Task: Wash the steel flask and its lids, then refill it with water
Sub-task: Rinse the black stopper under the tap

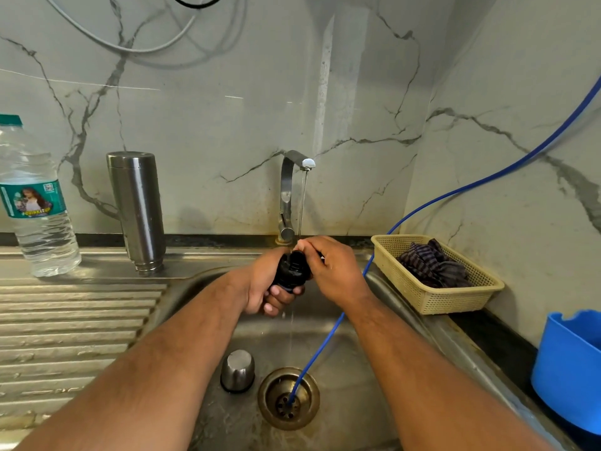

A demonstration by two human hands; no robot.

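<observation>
Currently left hand (263, 288) wraps the black inner lid (292, 268) from below, fingers curled tight round its lower part, fingertips showing underneath. Right hand (335, 271) comes over the top, fingers bent and pinching the upper rim. Both hands have hold of the same lid, neither is open. The lid sits over the sink (357, 402), right under the thin water stream (302, 203) from the tap (287, 193).

Risks, my judgement: the lid is wet and small, so if either pinch loosens while I rub it, it likely drops into the basin, maybe onto the steel cap (238, 371) lying mouth-down beside the drain (288, 398). The blue hose (325, 343) runs under my right wrist into the drain. A wide elbow move could snag it. The stream is thin, so the rinse may miss grooves. I can't tell whether any soap is left.

Pose: both forearms reach forward and converge at the tap, left palm turned in, right wrist bent down over the lid, knuckles up.

Further out: steel flask (138, 209) stands upside down on the drainboard (65, 320), well left, not refilled yet. Water bottle (39, 216) stands left of it. On the right counter, a basket (455, 301) with a cloth (432, 265), and a blue tub (572, 369).
</observation>
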